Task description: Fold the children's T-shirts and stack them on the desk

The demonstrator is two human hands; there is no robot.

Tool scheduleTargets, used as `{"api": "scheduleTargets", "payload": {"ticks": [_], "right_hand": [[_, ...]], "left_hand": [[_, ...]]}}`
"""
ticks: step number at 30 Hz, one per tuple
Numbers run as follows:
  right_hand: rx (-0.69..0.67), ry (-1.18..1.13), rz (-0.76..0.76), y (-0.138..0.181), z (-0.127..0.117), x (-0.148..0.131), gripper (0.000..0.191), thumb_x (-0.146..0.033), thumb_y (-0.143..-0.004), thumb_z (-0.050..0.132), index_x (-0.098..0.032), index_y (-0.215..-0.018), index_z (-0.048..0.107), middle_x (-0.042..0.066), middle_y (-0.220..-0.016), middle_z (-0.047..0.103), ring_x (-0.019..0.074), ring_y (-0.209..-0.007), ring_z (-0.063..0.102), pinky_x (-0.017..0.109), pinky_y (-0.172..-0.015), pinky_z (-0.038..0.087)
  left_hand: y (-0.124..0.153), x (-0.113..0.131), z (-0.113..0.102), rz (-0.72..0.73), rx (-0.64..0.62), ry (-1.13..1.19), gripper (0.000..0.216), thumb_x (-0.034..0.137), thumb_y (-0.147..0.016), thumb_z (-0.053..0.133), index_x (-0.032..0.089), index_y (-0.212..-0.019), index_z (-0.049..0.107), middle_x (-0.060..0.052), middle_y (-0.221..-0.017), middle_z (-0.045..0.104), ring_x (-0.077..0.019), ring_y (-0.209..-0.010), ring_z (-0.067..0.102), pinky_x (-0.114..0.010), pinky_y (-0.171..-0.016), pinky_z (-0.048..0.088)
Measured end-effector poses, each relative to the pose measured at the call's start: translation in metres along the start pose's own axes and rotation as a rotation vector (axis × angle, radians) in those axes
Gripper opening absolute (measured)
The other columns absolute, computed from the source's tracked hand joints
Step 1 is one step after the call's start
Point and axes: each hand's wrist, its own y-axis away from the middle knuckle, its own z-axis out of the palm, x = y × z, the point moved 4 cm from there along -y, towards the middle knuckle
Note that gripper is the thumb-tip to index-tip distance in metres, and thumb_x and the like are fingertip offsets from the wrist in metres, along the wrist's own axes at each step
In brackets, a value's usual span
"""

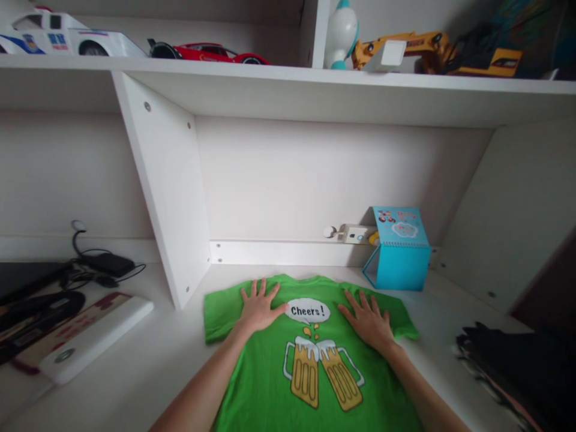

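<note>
A green T-shirt (265, 372) lies spread out on the white desk, its collar toward the back wall and both short sleeves stretched sideways. Its front carries a "Cheers!" speech bubble above two clinking beer mugs. My left hand (261, 309) rests flat on the shirt near the left shoulder, fingers spread. On the other side of the print, my right hand (369, 319) presses flat by the right shoulder, its fingers also apart. Neither hand grips anything. The shirt's lower hem runs out of view at the bottom.
Behind the right sleeve stands a blue desk calendar (402, 267), beside a wall socket (357, 234). Dark folded cloth or notebooks (513, 366) lie at right. Left of the upright panel (162, 198) are a white box (96, 339) and cables. Toy vehicles line the shelf (270, 72) above.
</note>
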Motion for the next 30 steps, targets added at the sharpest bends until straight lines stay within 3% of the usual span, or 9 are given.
{"api": "scheduleTargets", "payload": {"ticks": [16, 22, 24, 26, 30], "right_hand": [[-0.022, -0.039, -0.009, -0.003, 0.001, 0.003, 0.070, -0.072, -0.077, 0.020, -0.037, -0.137, 0.017, 0.007, -0.146, 0.017, 0.0348, -0.131, 0.011, 0.062, -0.095, 0.019], [-0.047, -0.008, -0.039, -0.008, -0.021, -0.007, 0.069, -0.067, -0.080, 0.023, -0.031, -0.138, 0.019, 0.012, -0.145, 0.017, 0.0357, -0.131, 0.013, 0.062, -0.095, 0.018], [-0.030, 0.007, -0.057, 0.007, -0.037, -0.022, 0.069, -0.064, -0.082, 0.025, -0.026, -0.139, 0.017, 0.014, -0.146, 0.012, 0.0353, -0.132, 0.007, 0.061, -0.098, 0.013], [-0.013, -0.034, -0.165, 0.041, -0.050, -0.044, 0.068, -0.062, -0.083, 0.025, -0.025, -0.139, 0.016, 0.012, -0.147, 0.005, 0.0331, -0.132, 0.001, 0.059, -0.101, 0.011], [-0.071, -0.273, -0.663, 0.154, -0.057, -0.092, 0.065, -0.060, -0.084, 0.027, -0.032, -0.139, 0.006, 0.006, -0.147, -0.001, 0.0302, -0.132, 0.001, 0.056, -0.101, 0.019]], "left_hand": [[-0.002, -0.001, 0.003, -0.009, 0.011, 0.006, 0.072, 0.076, -0.073, 0.015, 0.042, -0.136, 0.010, 0.005, -0.147, 0.003, -0.0358, -0.130, -0.006, -0.067, -0.098, 0.000], [0.002, 0.002, 0.001, -0.022, 0.037, 0.009, 0.073, 0.075, -0.074, 0.014, 0.038, -0.138, 0.011, 0.002, -0.147, 0.003, -0.0354, -0.131, -0.004, -0.066, -0.098, 0.001], [0.003, 0.002, -0.001, -0.029, 0.043, 0.018, 0.075, 0.076, -0.073, 0.014, 0.037, -0.138, 0.011, 0.000, -0.147, 0.004, -0.0354, -0.131, -0.003, -0.066, -0.098, 0.001], [0.003, 0.002, -0.001, -0.030, 0.045, 0.029, 0.078, 0.077, -0.071, 0.014, 0.037, -0.138, 0.012, -0.001, -0.147, 0.005, -0.0366, -0.131, -0.003, -0.067, -0.098, 0.001], [0.002, 0.003, 0.000, -0.043, 0.030, 0.041, 0.084, 0.081, -0.067, 0.020, 0.037, -0.137, 0.015, -0.004, -0.147, 0.005, -0.0421, -0.129, -0.005, -0.070, -0.094, -0.001]]}}
